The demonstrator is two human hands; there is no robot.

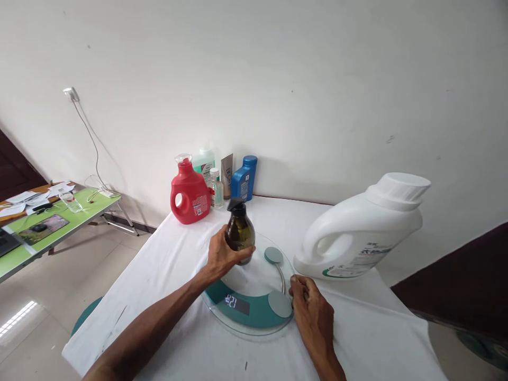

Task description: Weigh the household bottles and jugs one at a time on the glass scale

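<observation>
We are gripping the dark spray bottle (239, 230) on the glass scale (254, 312) with our left hand (220, 256); display lit, reading showing; our right hand (311, 312), loosely curled, is steadying the rim.

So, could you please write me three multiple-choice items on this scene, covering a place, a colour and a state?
1. Where does the dark brown spray bottle stand?
A. On the round glass scale
B. Beside the red detergent jug
C. On the green side table

2. What colour is the large jug with a handle at the right of the white-clothed table?
A. Red
B. White
C. Blue

3. What is the left hand doing?
A. Lying flat on the cloth
B. Gripping the spray bottle
C. Holding the white jug

Answers:
1. A, its base sits on the scale's glass plate.
2. B, its body and cap are white.
3. B, its fingers wrap the bottle's body, while the right hand touches the scale's edge.
</observation>
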